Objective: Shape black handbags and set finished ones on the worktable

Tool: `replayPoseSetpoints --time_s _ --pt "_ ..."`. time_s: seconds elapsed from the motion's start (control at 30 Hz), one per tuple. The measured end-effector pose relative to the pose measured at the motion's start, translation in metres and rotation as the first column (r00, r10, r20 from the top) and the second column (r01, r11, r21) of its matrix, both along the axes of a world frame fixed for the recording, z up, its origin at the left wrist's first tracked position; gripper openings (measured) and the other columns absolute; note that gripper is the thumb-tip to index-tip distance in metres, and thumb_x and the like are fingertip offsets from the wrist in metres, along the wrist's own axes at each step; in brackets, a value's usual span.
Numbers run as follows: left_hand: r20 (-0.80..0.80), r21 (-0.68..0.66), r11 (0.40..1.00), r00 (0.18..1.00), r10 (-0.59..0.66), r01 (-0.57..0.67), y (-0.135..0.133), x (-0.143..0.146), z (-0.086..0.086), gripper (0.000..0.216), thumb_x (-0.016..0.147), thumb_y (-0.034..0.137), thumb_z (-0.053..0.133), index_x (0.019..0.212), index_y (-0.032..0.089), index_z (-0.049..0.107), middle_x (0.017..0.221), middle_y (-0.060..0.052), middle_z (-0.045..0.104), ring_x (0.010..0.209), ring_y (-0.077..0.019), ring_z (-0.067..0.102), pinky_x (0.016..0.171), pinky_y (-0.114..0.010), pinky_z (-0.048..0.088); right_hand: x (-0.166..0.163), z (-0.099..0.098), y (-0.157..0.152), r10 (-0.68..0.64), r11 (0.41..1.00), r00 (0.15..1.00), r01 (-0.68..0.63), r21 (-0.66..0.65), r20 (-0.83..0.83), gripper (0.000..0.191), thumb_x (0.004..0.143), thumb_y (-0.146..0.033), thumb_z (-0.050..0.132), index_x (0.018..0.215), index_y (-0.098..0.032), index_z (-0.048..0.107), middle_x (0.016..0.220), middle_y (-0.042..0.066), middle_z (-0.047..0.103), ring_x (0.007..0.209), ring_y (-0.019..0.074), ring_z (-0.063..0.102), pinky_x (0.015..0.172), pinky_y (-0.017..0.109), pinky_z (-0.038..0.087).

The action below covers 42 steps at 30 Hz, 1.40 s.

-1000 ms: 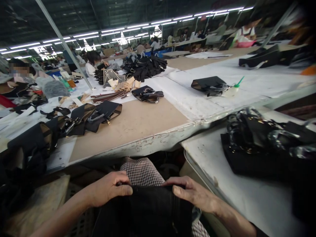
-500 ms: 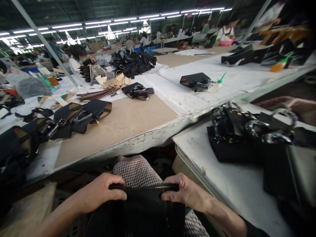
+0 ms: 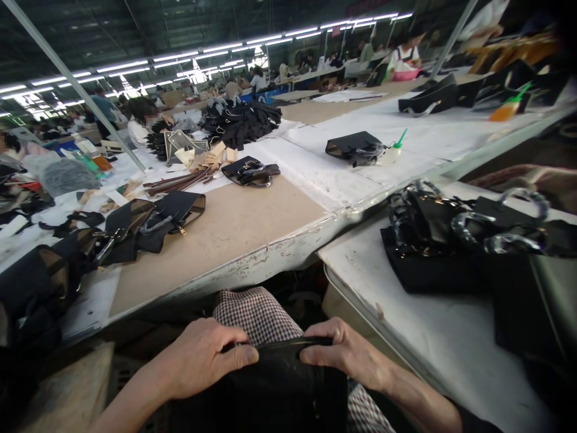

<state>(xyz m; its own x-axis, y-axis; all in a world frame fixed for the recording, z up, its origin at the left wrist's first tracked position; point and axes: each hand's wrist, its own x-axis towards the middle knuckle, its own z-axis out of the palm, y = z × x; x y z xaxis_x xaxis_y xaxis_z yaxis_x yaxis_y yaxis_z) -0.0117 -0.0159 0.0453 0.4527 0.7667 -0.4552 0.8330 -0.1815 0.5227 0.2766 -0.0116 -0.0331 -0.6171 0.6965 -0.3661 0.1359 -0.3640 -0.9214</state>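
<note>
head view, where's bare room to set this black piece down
Bare: brown board between black bags and front edge; white side table's near strip before the bag pile. Crowded: left end. Left hand and right hand hold the black piece.

Both hands grip the top edge of a black bag (image 3: 279, 391) on the person's lap. The left hand (image 3: 205, 358) clasps its left corner, thumb across the front; the right hand (image 3: 345, 355) pinches the right corner. Beyond the knuckles lies a checked trouser leg (image 3: 255, 313), then the table edge (image 3: 252, 270). Right of the right hand sit black bags with clear handles (image 3: 455, 240).
</note>
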Motion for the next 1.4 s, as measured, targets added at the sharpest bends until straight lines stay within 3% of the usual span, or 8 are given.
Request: replayPoseSetpoints --time_s 0.37,0.83,0.97,1.07,1.17,1.23,1.33,1.4 --pt "0.075 -0.049 0.997 0.995 0.066 -0.063 -0.003 0.014 -0.015 0.050 0.096 0.043 0.051 0.056 0.018 0.037 0.054 0.006 0.034 0.056 -0.0111 0.036 0.053 -0.027 0.021 0.003 -0.005 0.000 0.015 0.999 0.999 -0.014 0.029 -0.032 0.030 0.085 -0.040 0.069 0.069 -0.015 0.066 0.059 -0.003 0.049 0.055 0.0093 0.040 0.050 0.021 0.031" --pt "0.161 -0.009 0.997 0.984 0.083 -0.082 -0.007 0.009 -0.020 0.039 0.099 0.037 0.051 0.065 0.019 0.046 0.062 0.007 0.040 0.061 -0.0100 0.038 0.058 -0.023 0.025 0.018 -0.013 0.012 0.159 0.985 0.987 -0.156 0.076 -0.036 0.044 0.096 -0.055 0.056 0.094 -0.013 0.072 0.069 -0.001 0.055 0.060 0.0109 0.046 0.055 0.021 0.037" --pt "0.165 -0.019 0.997 0.983 0.079 -0.077 -0.005 0.009 -0.021 0.043 0.100 0.041 0.049 0.064 0.019 0.041 0.062 0.007 0.037 0.061 -0.0098 0.037 0.057 -0.023 0.024 0.027 0.000 0.029 0.353 0.924 0.936 -0.350 0.156 0.010 0.037 0.099 -0.046 0.054 0.114 -0.018 0.072 0.094 0.003 0.069 0.082 0.0168 0.062 0.075 0.026 0.049" --pt "0.165 -0.024 0.997 0.983 0.082 -0.079 -0.006 0.010 -0.022 0.043 0.100 0.043 0.048 0.065 0.019 0.042 0.063 0.007 0.037 0.061 -0.0098 0.036 0.056 -0.023 0.024 0.026 0.010 0.037 0.393 0.891 0.919 -0.392 0.229 0.044 0.046 0.091 -0.045 0.067 0.132 -0.024 0.065 0.119 0.004 0.070 0.105 0.0224 0.064 0.089 0.029 0.050" --pt "0.156 -0.005 0.997 0.985 0.079 -0.079 -0.007 0.011 -0.024 0.042 0.101 0.043 0.048 0.067 0.019 0.047 0.063 0.007 0.039 0.061 -0.0099 0.037 0.057 -0.023 0.025 0.008 0.015 0.033 0.301 0.859 0.934 -0.353 0.371 0.192 0.047 0.082 -0.055 0.076 0.116 -0.022 0.073 0.099 0.002 0.074 0.089 0.0203 0.067 0.076 0.025 0.048" --pt "0.144 0.023 0.997 0.987 0.068 -0.072 -0.007 0.012 -0.025 0.042 0.100 0.043 0.048 0.067 0.019 0.048 0.062 0.007 0.038 0.060 -0.0100 0.036 0.056 -0.023 0.024 -0.012 0.017 0.026 0.216 0.773 0.919 -0.367 0.517 0.331 0.041 0.084 -0.059 0.072 0.095 -0.019 0.076 0.077 0.000 0.070 0.072 0.0160 0.062 0.064 0.023 0.041" --pt "0.119 0.062 0.996 0.992 0.049 -0.057 -0.008 0.014 -0.026 0.042 0.100 0.041 0.048 0.065 0.019 0.049 0.061 0.007 0.035 0.059 -0.0101 0.036 0.056 -0.025 0.023 -0.042 0.017 0.021 0.124 0.632 0.888 -0.415 0.654 0.443 0.036 0.095 -0.048 0.063 0.079 -0.018 0.073 0.060 -0.003 0.058 0.060 0.0125 0.051 0.059 0.025 0.033" --pt "0.103 0.079 0.996 0.994 0.033 -0.042 -0.010 0.013 -0.026 0.041 0.100 0.040 0.048 0.065 0.019 0.052 0.060 0.007 0.039 0.059 -0.0107 0.038 0.057 -0.025 0.024 -0.050 0.016 0.024 0.157 0.617 0.891 -0.425 0.662 0.426 0.032 0.097 -0.040 0.062 0.075 -0.018 0.072 0.059 -0.004 0.055 0.059 0.0114 0.049 0.059 0.024 0.033"
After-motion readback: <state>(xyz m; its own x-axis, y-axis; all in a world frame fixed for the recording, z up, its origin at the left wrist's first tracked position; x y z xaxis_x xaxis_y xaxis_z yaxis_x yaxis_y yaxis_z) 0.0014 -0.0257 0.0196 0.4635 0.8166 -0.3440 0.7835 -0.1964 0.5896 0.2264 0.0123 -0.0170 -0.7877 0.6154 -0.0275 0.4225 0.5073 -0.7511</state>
